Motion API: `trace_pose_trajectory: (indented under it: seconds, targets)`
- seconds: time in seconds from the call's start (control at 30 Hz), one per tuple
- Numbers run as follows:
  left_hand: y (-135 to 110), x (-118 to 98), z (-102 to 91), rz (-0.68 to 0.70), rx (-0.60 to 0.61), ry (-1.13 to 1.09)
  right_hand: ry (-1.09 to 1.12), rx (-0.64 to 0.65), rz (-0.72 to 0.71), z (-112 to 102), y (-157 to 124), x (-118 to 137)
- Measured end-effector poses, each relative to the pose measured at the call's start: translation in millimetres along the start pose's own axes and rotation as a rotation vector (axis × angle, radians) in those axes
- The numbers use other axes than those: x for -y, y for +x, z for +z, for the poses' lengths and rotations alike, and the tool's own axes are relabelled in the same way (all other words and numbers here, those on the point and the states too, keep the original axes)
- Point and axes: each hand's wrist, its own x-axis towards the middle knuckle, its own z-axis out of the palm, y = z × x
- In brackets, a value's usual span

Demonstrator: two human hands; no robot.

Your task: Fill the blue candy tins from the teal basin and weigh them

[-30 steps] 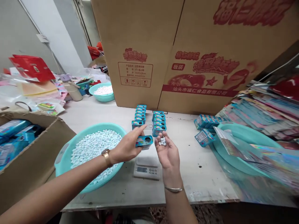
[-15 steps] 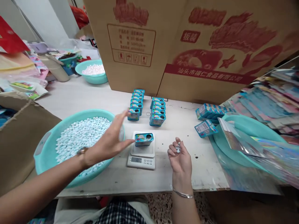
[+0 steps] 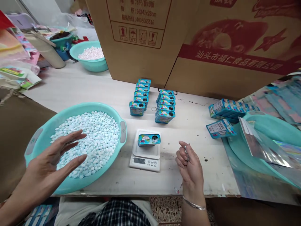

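Note:
My left hand (image 3: 55,160), fingers apart and holding nothing, hovers over the near left side of a turquoise basin (image 3: 118,114) full of pale blue candies (image 3: 94,138). Over the table, right of a white kitchen scale (image 3: 145,165), my right hand (image 3: 190,161) is curled palm up around a few small candies (image 3: 187,153). A blue candy box (image 3: 148,140) rests on the scale's platform with its round opening upward; pale candies show inside. The scale display is lit, but its digits are hard to read.
Similar blue boxes stand in a left row (image 3: 137,108) and a right row (image 3: 165,116) behind the scale. A large cardboard carton (image 3: 141,62) walls off the back. Farther right lie a single box (image 3: 221,128), stacked boxes (image 3: 225,108) and another basin (image 3: 237,141) holding plastic film.
My left hand has moved from beside the scale leftward to above the candy basin. The box on the scale stays put. My right hand's fingers have closed more over the candies. The view has shifted lower.

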Motion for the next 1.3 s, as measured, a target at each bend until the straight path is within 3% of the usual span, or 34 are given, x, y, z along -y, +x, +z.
trace_pose_trajectory:
  seconds: [0.23,0.43,0.6,0.77,0.9,1.03,1.17,1.3]
  targets:
    - [17,-29,28.8,0.233,0.198,-0.022,-0.365,0.07,-0.159,18,-4,12]
    - [34,-57,63.0,0.518,0.322,-0.009,-0.883,0.194,-0.433,52,-12,24]
    - [41,-60,82.4,0.557,0.366,-0.032,-1.336,0.401,-0.71,81,-10,22]
    - [39,-50,84.7,0.506,0.37,-0.045,-1.559,0.416,-0.769,87,-2,17]
    - [38,-44,82.4,0.479,0.358,-0.065,-1.42,0.394,-0.653,87,-2,22]
    - [39,-42,72.5,0.458,0.328,-0.078,-0.903,0.211,-0.506,72,0,35]
    - [37,-40,57.1,0.431,0.28,-0.067,-0.167,0.014,-0.305,32,6,37]
    - [38,-33,47.5,0.416,0.245,-0.004,0.194,-0.051,-0.063,-16,5,19]
